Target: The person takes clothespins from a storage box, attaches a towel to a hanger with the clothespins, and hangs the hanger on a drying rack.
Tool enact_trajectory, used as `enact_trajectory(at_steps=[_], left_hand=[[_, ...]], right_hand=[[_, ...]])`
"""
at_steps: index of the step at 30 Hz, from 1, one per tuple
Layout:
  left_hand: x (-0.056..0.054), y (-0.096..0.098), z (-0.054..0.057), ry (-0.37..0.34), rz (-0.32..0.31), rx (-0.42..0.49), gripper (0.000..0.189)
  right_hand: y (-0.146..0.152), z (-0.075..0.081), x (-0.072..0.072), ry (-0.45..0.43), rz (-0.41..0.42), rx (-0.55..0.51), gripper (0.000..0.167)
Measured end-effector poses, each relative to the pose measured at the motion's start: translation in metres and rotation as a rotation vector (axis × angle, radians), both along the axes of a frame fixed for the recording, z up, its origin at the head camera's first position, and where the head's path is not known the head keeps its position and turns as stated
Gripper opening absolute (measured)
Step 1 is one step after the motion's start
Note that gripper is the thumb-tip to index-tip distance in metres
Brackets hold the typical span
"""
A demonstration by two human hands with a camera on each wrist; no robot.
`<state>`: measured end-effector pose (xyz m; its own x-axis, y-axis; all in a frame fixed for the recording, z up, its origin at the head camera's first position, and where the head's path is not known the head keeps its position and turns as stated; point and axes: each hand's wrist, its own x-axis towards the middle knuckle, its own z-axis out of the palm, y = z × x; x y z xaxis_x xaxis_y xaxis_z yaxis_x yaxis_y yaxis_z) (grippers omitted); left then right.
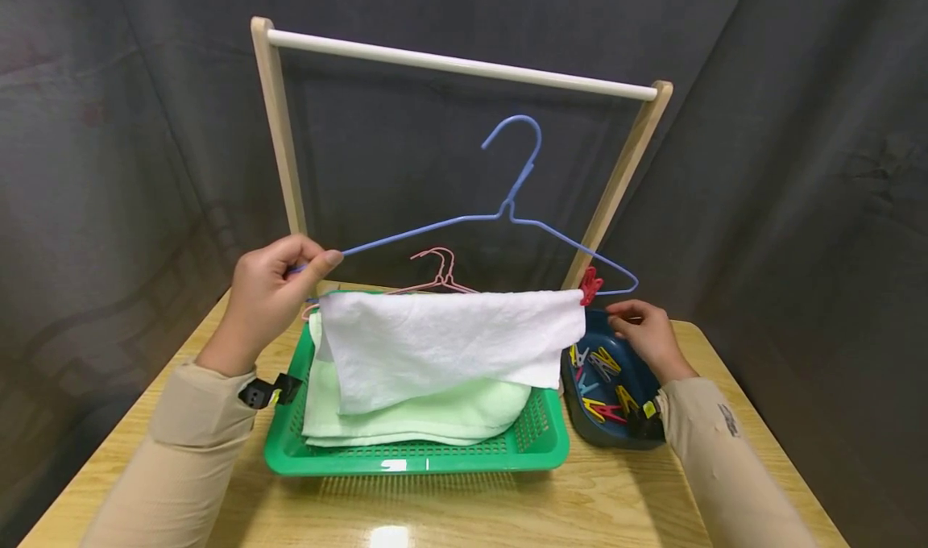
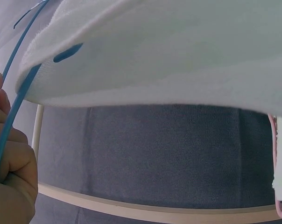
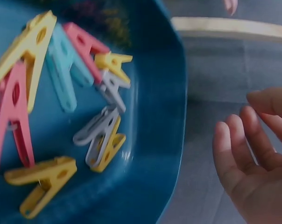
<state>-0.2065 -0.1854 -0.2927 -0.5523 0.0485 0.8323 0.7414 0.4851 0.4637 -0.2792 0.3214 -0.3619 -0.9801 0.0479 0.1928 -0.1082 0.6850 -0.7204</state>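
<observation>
My left hand [image 1: 271, 294] grips the left end of a blue wire hanger [image 1: 428, 227], which is held up with its hook upward. A white towel [image 1: 449, 342] hangs over the hanger's lower bar. Near the bar's right end, a red clothespin [image 1: 590, 285] sits at the towel's upper right corner. My right hand [image 3: 260, 163] holds nothing, its fingers loosely bent. In the head view it is just below the hanger's right corner, over the far rim of a dark blue bin [image 1: 576, 415]. Yellow, red, grey and light blue clothespins [image 3: 61, 67] lie inside that bin.
A green basket [image 1: 420, 463] with folded light green towels [image 1: 413, 427] stands below the white towel. Pink hangers [image 1: 441, 278] show behind it. A wooden rack with a white rod [image 1: 464, 64] stands at the back of the wooden table [image 1: 333, 512], before grey curtains.
</observation>
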Motion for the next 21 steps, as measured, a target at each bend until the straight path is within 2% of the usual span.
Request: enact_trajectory(at_steps=[3,6,14,21], left_hand=[[0.0,0.001,0.0,0.001,-0.007,-0.001,0.055],[0.001,0.001,0.0,-0.002,-0.008,-0.001,0.054],[0.003,0.001,-0.001,-0.017,-0.021,-0.004,0.02],[0.004,0.005,0.0,-0.014,-0.027,-0.002,0.02]], right_hand=[[0.004,-0.003,-0.006,-0.008,0.009,0.088,0.024],[0.006,-0.005,-0.01,-0.029,0.017,0.162,0.023],[0.009,-0.007,-0.021,-0.156,0.027,0.326,0.024],[0.013,-0.014,-0.028,-0.212,0.055,0.481,0.015]])
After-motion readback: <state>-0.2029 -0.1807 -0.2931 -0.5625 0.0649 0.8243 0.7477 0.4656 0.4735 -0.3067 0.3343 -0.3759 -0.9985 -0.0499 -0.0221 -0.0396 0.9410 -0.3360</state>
